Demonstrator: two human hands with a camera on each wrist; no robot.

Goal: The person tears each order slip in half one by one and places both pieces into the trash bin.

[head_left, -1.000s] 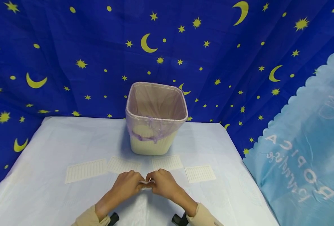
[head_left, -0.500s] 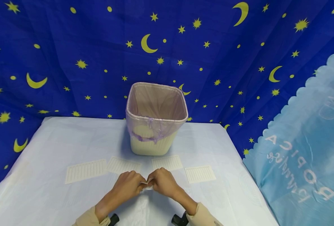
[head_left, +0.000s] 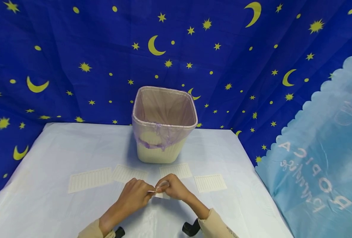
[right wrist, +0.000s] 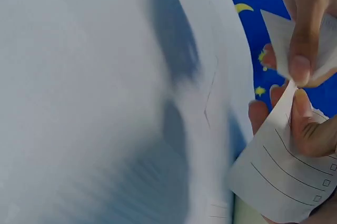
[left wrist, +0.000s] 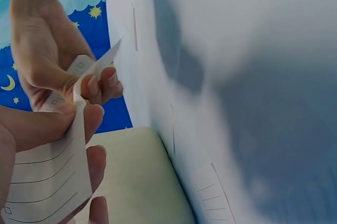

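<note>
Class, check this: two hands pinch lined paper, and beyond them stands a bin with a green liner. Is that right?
Not quite: the liner is purple, not green, as the head view shows. The left hand and right hand pinch lined paper, and the bin stands beyond them.

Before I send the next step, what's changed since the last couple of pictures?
The right hand has shifted slightly forward and turned, with its end of the paper now curling upward. Nothing was visibly let go. The left hand, bin and four flat sheets stayed put.
</note>
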